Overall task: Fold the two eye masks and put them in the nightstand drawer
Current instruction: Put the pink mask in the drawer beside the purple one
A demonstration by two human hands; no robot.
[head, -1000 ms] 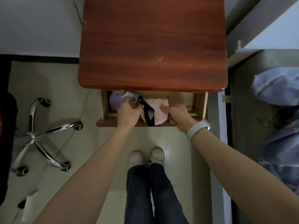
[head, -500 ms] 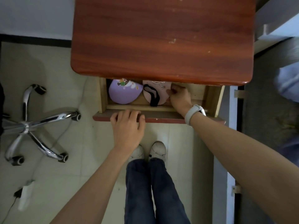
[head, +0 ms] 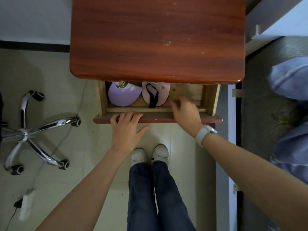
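The nightstand drawer (head: 211,97) stands pulled out under the red-brown nightstand top (head: 156,39). Inside it lie two folded eye masks side by side: a purple one (head: 122,95) with a cartoon print on the left, and a pink one (head: 156,94) with a black strap on its right. My left hand (head: 126,129) rests flat on the drawer's front edge, fingers spread, holding nothing. My right hand (head: 185,112) hovers over the drawer front just right of the pink mask, fingers loosely curled and blurred, holding nothing. A white watch sits on that wrist.
A chrome office-chair base (head: 33,130) with castors stands on the tile floor at the left. A white power strip (head: 25,204) lies at the lower left. A bed with blue bedding (head: 290,80) is at the right. My legs and white shoes (head: 150,155) are below the drawer.
My right hand has let go of the pink mask and drawn back toward the drawer front. My left hand, off the masks a second ago, stays on the drawer's front edge.
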